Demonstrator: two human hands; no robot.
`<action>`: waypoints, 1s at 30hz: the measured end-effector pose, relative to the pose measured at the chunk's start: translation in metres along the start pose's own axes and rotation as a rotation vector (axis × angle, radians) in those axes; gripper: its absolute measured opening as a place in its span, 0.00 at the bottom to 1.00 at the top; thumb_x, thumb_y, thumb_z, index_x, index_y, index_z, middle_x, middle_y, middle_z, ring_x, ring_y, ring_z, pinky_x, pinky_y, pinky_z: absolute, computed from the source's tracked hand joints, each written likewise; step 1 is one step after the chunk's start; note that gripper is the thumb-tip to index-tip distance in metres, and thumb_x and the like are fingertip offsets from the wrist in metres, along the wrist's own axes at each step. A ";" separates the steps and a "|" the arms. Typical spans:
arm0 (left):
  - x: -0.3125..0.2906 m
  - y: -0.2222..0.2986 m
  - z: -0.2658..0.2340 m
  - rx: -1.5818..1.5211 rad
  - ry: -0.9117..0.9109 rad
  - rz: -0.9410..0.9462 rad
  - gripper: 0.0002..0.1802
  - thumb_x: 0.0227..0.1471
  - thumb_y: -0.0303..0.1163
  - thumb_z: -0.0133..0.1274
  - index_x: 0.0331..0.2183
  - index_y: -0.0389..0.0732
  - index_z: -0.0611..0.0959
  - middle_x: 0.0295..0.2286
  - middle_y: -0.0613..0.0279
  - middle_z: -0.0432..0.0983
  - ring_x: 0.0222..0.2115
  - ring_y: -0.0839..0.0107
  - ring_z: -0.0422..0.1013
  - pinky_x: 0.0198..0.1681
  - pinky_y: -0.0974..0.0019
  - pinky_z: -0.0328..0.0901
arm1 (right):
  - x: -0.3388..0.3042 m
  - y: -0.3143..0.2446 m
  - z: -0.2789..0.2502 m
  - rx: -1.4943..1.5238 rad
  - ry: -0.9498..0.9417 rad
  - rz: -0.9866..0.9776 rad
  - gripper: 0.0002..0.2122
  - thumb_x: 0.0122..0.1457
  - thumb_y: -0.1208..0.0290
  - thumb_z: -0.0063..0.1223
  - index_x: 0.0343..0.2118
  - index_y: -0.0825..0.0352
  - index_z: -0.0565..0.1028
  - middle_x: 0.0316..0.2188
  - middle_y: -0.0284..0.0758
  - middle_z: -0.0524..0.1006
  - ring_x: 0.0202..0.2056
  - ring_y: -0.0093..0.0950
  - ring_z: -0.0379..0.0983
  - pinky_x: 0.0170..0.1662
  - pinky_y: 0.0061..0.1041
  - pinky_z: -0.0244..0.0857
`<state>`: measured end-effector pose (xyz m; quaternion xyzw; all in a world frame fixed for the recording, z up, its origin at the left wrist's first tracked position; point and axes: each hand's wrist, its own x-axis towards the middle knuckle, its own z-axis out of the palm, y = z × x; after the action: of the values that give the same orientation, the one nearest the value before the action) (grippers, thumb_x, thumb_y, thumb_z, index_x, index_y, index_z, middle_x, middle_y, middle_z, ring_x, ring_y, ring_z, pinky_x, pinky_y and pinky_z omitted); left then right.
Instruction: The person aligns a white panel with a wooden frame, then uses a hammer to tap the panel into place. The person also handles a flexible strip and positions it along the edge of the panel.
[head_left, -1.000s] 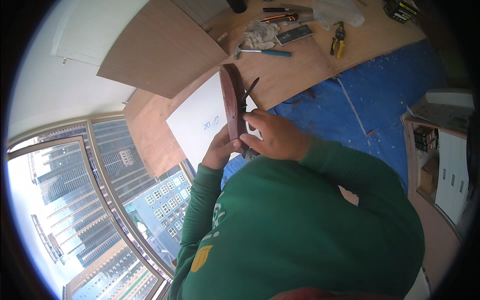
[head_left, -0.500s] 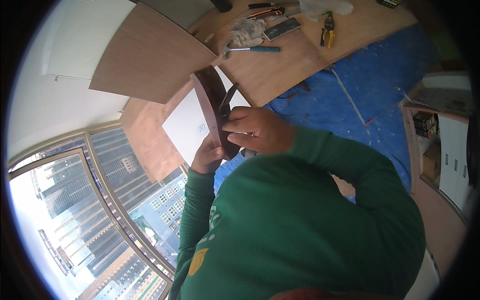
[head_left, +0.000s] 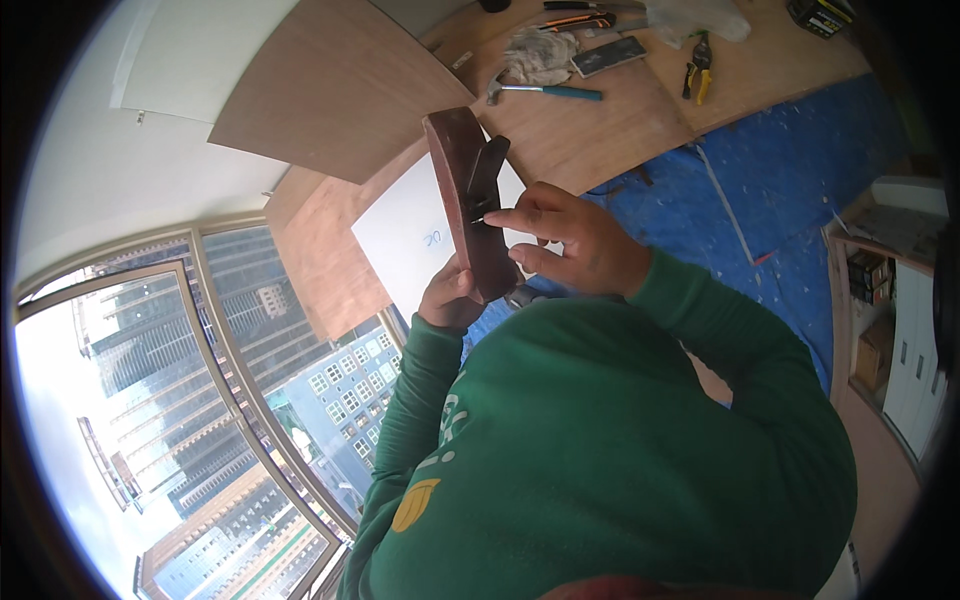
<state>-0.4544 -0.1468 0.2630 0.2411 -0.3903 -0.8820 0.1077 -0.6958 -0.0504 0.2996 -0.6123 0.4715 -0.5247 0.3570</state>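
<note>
My left hand (head_left: 452,296) is closed around the near end of a dark reddish-brown wooden hand plane (head_left: 458,170), holding it up in front of my chest at a slant. From the body of the plane a dark blade or wedge (head_left: 489,168) sticks up toward its far end. Reaching in from the right, my right hand (head_left: 580,238) has its index fingertip on the plane just below that piece. Its thumb is apart from the index finger, and it does not grip the plane. Behind the plane lies a white board (head_left: 397,232) with blue handwriting.
On the wooden worktop (head_left: 560,140) lie a hammer (head_left: 548,91), a dark rectangular block (head_left: 609,57), a crumpled rag (head_left: 540,55), a utility knife (head_left: 582,22) and yellow-handled snips (head_left: 698,70). A brown panel (head_left: 320,90) stands left. Blue sheeting (head_left: 780,170) covers the floor; a window (head_left: 110,370) is at lower left.
The plane has turned so more of its upper face shows. My right hand has loosened from around its side, with the index finger now extended onto it. The whole view has shifted slightly.
</note>
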 end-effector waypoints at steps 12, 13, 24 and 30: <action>-0.009 -0.005 0.004 -0.099 0.003 -0.030 0.57 0.45 0.55 0.67 0.65 0.32 0.61 0.55 0.47 0.69 0.55 0.56 0.69 0.58 0.55 0.66 | -0.008 0.013 0.018 -0.317 -0.053 -0.227 0.26 0.61 0.67 0.60 0.63 0.60 0.72 0.39 0.38 0.73 0.38 0.36 0.72 0.43 0.35 0.71; -0.008 -0.004 0.008 -0.095 -0.003 -0.038 0.57 0.45 0.55 0.67 0.65 0.32 0.61 0.55 0.48 0.69 0.55 0.56 0.70 0.57 0.55 0.66 | -0.007 0.014 0.016 -0.304 -0.056 -0.248 0.25 0.61 0.67 0.60 0.62 0.60 0.73 0.39 0.37 0.73 0.38 0.36 0.72 0.42 0.35 0.71; -0.004 0.003 0.015 -0.014 0.036 -0.023 0.54 0.44 0.60 0.66 0.61 0.34 0.67 0.47 0.52 0.74 0.45 0.59 0.73 0.48 0.58 0.69 | -0.002 0.011 0.024 0.043 -0.007 -0.046 0.19 0.64 0.70 0.56 0.57 0.68 0.76 0.40 0.44 0.78 0.38 0.40 0.77 0.42 0.37 0.72; -0.003 0.019 0.016 0.290 0.112 -0.073 0.49 0.44 0.58 0.65 0.58 0.32 0.72 0.38 0.59 0.75 0.38 0.71 0.70 0.42 0.69 0.65 | 0.007 -0.008 0.016 -0.386 -0.002 -0.021 0.09 0.61 0.72 0.57 0.42 0.70 0.79 0.30 0.42 0.79 0.33 0.41 0.77 0.36 0.35 0.72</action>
<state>-0.4603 -0.1486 0.2871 0.3167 -0.4978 -0.8051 0.0614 -0.6784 -0.0559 0.3061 -0.6748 0.5565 -0.4279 0.2278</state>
